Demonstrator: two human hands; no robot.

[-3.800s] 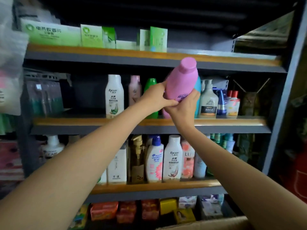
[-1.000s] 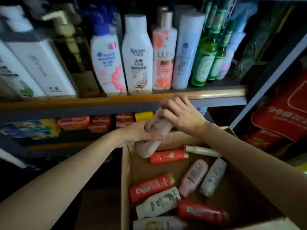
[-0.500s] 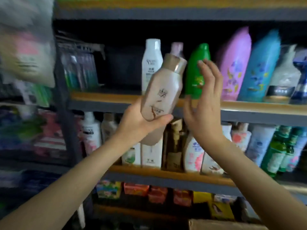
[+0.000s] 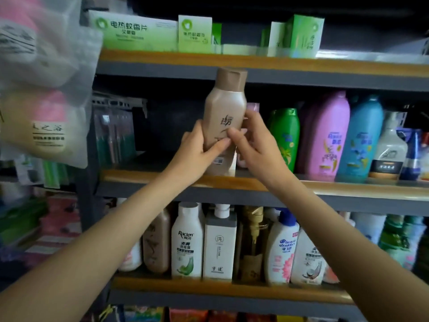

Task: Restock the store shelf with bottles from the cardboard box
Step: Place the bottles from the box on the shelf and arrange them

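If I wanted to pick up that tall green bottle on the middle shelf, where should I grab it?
Probably around the green bottle at its upper body, coming straight from the front. It stands upright with its front open toward you, while the purple bottle crowds one side and the right hand, holding the brown bottle, is near the other. The top narrows, so fingers wrap there most easily.

Dim overall, no visible light source. Shelf recesses at upper centre and mid-left go near black. Forearms and both hands lit evenly from the front, no hard shadows. Soft sheen on the tan plastic bottle with brown cap (image 4: 224,117) at centre, no harsh glare. Translucent plastic bags (image 4: 44,89) at upper left are smeared by blur. Wide-angle bend: grey metal shelf edges (image 4: 325,81) curve toward the right side. Labels at lower right are soft, the bottom strip murky.
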